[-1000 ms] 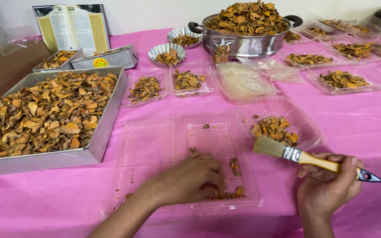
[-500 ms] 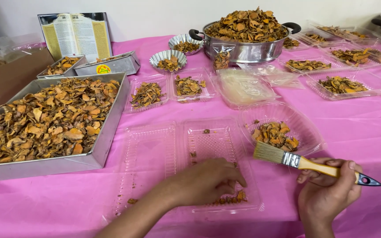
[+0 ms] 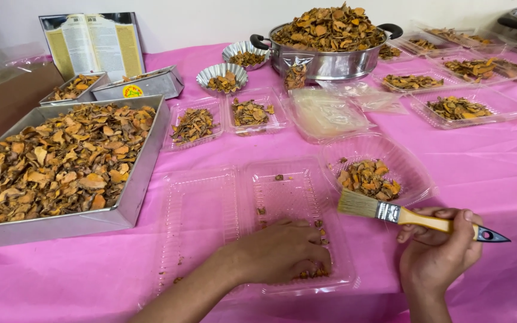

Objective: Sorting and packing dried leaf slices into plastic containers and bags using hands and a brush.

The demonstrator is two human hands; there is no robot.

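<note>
Gripping a paintbrush (image 3: 411,216), right hand (image 3: 435,254); left hand (image 3: 282,251) cupped loosely in clear clamshell tray (image 3: 210,209).

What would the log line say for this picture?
left hand: on dried pieces in clear hinged tray | right hand: holds paintbrush | cloth: pink

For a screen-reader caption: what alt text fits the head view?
A left hand rests on dried orange chips in a clear hinged container while the right hand holds a paintbrush over a pink tablecloth, beside a metal tray of chips.
</note>
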